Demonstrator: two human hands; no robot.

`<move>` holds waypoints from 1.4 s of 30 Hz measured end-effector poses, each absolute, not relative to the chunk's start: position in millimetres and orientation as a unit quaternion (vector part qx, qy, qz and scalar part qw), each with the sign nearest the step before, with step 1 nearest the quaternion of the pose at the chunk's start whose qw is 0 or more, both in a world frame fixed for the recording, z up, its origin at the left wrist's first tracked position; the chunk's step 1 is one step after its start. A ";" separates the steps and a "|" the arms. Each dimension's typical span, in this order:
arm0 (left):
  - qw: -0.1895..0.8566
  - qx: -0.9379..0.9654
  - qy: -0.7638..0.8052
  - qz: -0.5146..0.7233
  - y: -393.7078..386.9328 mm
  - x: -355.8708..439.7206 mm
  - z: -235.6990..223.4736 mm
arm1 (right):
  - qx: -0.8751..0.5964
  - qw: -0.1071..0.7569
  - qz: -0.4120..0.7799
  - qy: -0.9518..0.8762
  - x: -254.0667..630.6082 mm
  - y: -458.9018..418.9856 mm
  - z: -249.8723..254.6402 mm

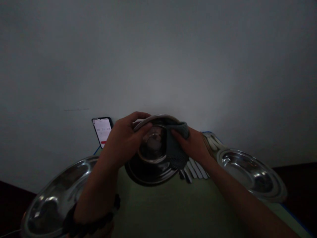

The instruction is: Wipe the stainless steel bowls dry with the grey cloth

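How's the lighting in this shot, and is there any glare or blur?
Head view: dim overall, the wall brightest mid-frame; head view: glare spots on the left basin and right basin, while the held metal bowl's lower part is dark; head view: fine detail is soft, the digits on the phone hard to read.

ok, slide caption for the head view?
Left hand grips a metal bowl by its rim; right hand holds a cloth against it.
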State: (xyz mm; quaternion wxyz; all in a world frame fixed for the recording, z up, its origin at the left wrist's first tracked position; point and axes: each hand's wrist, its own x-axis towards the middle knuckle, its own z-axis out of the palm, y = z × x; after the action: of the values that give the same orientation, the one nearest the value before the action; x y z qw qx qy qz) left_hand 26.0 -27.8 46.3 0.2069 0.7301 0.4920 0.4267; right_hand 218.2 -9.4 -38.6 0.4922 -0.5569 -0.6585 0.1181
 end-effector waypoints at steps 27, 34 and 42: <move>0.196 0.745 0.505 0.390 1.2 9.7 26.7 | -0.400 0.536 -0.090 -0.738 231.6 -15.7 -27.4; 0.326 0.659 0.516 0.440 2.3 9.8 23.0 | -0.381 0.397 -0.027 -0.834 225.4 -6.1 -49.3; 0.341 0.621 0.514 0.484 4.7 8.3 21.8 | -0.413 0.559 -0.019 -0.719 217.5 0.2 -61.3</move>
State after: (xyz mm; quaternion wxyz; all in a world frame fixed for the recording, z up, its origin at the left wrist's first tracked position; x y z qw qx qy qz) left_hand 8.3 4.7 21.8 0.3408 0.6214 0.5137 0.4835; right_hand 217.5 0.2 -61.3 0.5588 -0.4128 -0.7190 -0.0185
